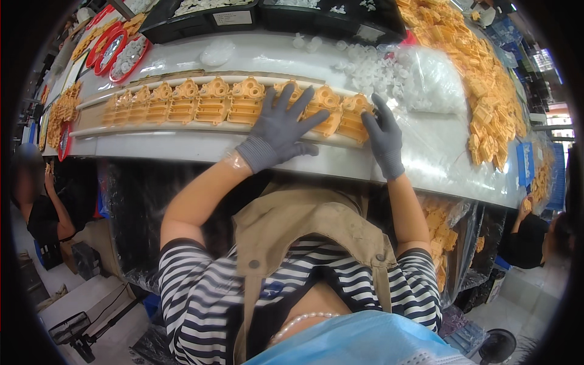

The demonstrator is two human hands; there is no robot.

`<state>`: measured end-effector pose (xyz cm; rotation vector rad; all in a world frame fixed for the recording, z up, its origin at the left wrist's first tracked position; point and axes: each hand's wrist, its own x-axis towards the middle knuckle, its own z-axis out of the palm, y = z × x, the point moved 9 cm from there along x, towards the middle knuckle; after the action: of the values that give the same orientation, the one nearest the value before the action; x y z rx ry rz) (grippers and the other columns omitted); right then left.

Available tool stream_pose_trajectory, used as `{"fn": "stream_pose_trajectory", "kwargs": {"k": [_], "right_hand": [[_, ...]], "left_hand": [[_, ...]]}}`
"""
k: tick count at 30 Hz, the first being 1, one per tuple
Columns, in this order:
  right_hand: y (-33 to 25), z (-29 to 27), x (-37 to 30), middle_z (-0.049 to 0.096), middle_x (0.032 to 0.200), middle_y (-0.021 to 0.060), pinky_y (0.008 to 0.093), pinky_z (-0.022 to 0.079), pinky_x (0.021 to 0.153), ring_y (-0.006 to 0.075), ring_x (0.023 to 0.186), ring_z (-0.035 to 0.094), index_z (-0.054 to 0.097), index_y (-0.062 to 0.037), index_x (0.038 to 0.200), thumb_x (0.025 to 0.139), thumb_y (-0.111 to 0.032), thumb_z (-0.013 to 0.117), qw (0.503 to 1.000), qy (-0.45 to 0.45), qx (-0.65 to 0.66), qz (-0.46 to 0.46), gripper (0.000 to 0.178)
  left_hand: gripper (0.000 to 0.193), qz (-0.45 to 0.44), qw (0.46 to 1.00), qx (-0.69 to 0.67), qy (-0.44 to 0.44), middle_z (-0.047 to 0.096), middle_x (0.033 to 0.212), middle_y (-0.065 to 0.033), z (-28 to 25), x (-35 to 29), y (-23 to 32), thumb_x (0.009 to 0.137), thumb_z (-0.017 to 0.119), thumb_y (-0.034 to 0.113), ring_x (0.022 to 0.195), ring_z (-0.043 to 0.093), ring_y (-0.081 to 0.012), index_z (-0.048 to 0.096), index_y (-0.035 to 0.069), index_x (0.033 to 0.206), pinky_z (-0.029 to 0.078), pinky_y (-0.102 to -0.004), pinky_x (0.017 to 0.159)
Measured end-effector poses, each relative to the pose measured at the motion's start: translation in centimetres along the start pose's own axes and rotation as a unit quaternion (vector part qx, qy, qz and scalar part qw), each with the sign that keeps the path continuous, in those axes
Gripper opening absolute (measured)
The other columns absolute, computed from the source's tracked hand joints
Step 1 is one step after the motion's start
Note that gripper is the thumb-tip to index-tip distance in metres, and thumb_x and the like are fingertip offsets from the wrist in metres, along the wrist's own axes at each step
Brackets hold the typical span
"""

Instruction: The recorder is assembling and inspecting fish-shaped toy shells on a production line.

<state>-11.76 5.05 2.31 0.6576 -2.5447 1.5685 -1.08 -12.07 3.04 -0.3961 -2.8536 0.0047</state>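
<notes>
A long row of yellow-orange molded plastic housings lies side by side between two pale rails. My left hand, in a grey knitted glove, rests with fingers spread across the housings right of the row's middle, hiding parts of them. My right hand, gloved alike, is at the right end of the row. Its thumb and fingers are apart, and the thumb touches the edge of the last housing. Neither hand has a piece lifted.
Small translucent plastic pieces and a clear bag lie beyond my right hand. Orange parts heap at the right. Black bins stand at the back; red bowls sit far left. Other people work at both sides.
</notes>
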Motion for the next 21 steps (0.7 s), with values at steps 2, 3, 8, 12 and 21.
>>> {"fn": "stream_pose_trajectory", "kwargs": {"k": [2,3,8,12,21], "right_hand": [[2.3,1.2,-0.4,0.060,0.116,0.0139,0.0289,0.045,0.089,0.0170,0.101,0.058,0.050,-0.0019,0.128,0.086,-0.017,0.062,0.985,-0.076,0.074,0.137,0.047],[2.4,1.1,-0.3,0.060,0.116,0.0139,0.0289,0.045,0.089,0.0170,0.101,0.058,0.050,-0.0019,0.128,0.086,-0.017,0.062,0.985,-0.075,0.075,0.137,0.047],[3.8,1.8,0.1,0.060,0.099,0.0064,0.0230,0.046,0.082,0.0107,0.090,0.056,0.048,-0.0009,0.130,0.089,-0.015,0.061,0.951,-0.085,0.247,0.168,0.046],[4.5,1.4,0.3,0.060,0.100,0.0069,0.0228,0.046,0.082,0.0109,0.090,0.056,0.048,0.0006,0.130,0.089,-0.014,0.060,0.941,-0.040,0.299,0.155,0.045],[2.7,-1.7,3.1,0.068,0.100,0.0100,0.0296,0.049,0.077,0.0169,0.081,0.063,0.064,-0.0095,0.114,0.087,-0.024,0.062,0.998,-0.005,-0.046,0.053,0.031]], "left_hand": [[0.072,-0.017,1.000,0.016,-0.021,0.030,0.145,-0.0144,0.6,0.6,0.9,0.077,0.049,0.068,0.131,0.026,-0.0401,0.040,0.030,0.138,0.013,-0.0574,0.108],[0.070,-0.046,0.998,0.016,-0.029,0.030,0.145,-0.0143,0.9,0.8,0.9,0.078,0.049,0.067,0.130,0.026,-0.0403,0.040,0.032,0.138,0.013,-0.0580,0.107],[0.070,-0.092,0.995,0.011,-0.041,0.031,0.144,-0.0138,1.0,1.0,1.1,0.078,0.051,0.066,0.130,0.025,-0.0392,0.039,0.033,0.138,0.012,-0.0576,0.107],[0.070,-0.073,0.997,0.013,0.001,0.032,0.144,-0.0119,0.7,1.0,1.3,0.078,0.052,0.065,0.130,0.026,-0.0386,0.039,0.032,0.138,0.010,-0.0582,0.107],[0.067,-0.045,0.999,0.009,-0.019,0.037,0.141,-0.0108,1.3,1.6,2.1,0.081,0.050,0.064,0.132,0.027,-0.0371,0.042,0.028,0.137,0.006,-0.0585,0.108]]}}
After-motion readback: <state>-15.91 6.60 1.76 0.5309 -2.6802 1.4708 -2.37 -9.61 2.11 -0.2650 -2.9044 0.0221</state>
